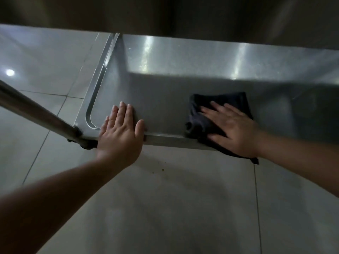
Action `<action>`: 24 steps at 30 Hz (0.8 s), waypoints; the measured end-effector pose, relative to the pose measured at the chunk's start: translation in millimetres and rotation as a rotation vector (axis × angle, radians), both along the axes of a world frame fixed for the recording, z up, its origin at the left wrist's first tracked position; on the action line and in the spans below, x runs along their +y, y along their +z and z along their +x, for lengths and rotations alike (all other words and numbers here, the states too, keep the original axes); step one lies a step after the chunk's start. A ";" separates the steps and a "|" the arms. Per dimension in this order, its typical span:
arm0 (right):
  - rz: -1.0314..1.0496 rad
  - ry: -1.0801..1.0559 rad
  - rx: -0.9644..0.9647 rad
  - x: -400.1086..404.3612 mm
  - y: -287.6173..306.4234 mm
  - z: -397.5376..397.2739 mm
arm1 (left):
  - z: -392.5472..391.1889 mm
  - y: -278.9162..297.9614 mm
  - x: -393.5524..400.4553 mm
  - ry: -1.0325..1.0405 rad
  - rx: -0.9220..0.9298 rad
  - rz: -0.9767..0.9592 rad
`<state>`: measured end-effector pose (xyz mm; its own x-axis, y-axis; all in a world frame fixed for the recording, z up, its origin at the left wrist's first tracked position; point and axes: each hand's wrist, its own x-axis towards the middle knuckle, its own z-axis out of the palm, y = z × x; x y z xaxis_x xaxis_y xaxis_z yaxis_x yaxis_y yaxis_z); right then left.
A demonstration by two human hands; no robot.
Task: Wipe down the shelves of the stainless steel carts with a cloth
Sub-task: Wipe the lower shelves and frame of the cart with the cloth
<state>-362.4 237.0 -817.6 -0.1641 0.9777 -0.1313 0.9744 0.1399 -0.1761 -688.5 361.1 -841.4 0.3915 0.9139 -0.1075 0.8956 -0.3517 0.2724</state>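
The lower half of the frame is filled by a pale tiled floor (183, 208), crossed by thin grout lines and darkened by a broad shadow; two bare forearms are seen reaching up across it, one from the lower left corner and one from the right edge. At the centre left, the left hand (120, 132) is laid flat over the near edge of the steel shelf (161, 99), its fingers straight and held close together, its thumb spread out to the right along the rim; nothing is held in it. At the centre right, the right hand (231, 125) is pressed palm-down on a dark cloth (218, 105), with the fingers straight, slightly fanned and pointed towards the upper left; the cloth is not pinched but is flattened under the palm. The cloth is found on the shelf near its front rim, bunched at its left side, with one corner hung over the rim below the wrist; the two hands are kept well apart. Just left of the left hand, a round metal post (36, 112) is seen running from the left edge of the frame down to the shelf's near corner, where it is joined by a dark fitting. Farther up, the shelf's raised border is curved round that corner and carried towards the upper middle of the frame; bright streaks of reflected light are shown on the far part of the steel. Across the top of the frame, a dark underside of an upper surface (183, 13) is seen, too dim for detail to be told.
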 end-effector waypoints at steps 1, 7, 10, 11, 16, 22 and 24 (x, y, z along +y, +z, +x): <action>0.033 -0.080 -0.008 -23.5 -1.2 21.9 | 0.2 -0.1 -0.1 -0.002 0.001 -0.001; -0.064 -0.763 -0.094 -123.1 0.1 156.7 | -0.7 1.7 -0.8 -0.011 -0.024 -0.012; -0.116 -0.917 -0.147 -121.0 -12.8 174.7 | 1.4 1.4 -1.5 -0.001 -0.016 -0.006; -0.106 -0.973 -0.137 -107.3 -15.6 168.1 | 2.3 1.5 -1.7 0.005 -0.015 0.000; 0.004 -1.147 -0.087 14.6 -10.7 107.0 | 5.3 3.7 -5.8 0.005 0.004 0.014; -0.054 -0.856 -0.044 151.9 -5.7 -0.8 | 7.0 7.9 -7.4 0.011 0.014 0.010; -0.054 -0.607 -0.038 169.2 -4.4 -45.8 | 7.6 9.2 -7.0 0.020 0.016 0.001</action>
<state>-408.2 406.2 -822.0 0.4262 0.8868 -0.1786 0.8830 -0.4507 -0.1308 -680.9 354.1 -832.1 0.3711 0.9218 -0.1126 0.9068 -0.3336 0.2577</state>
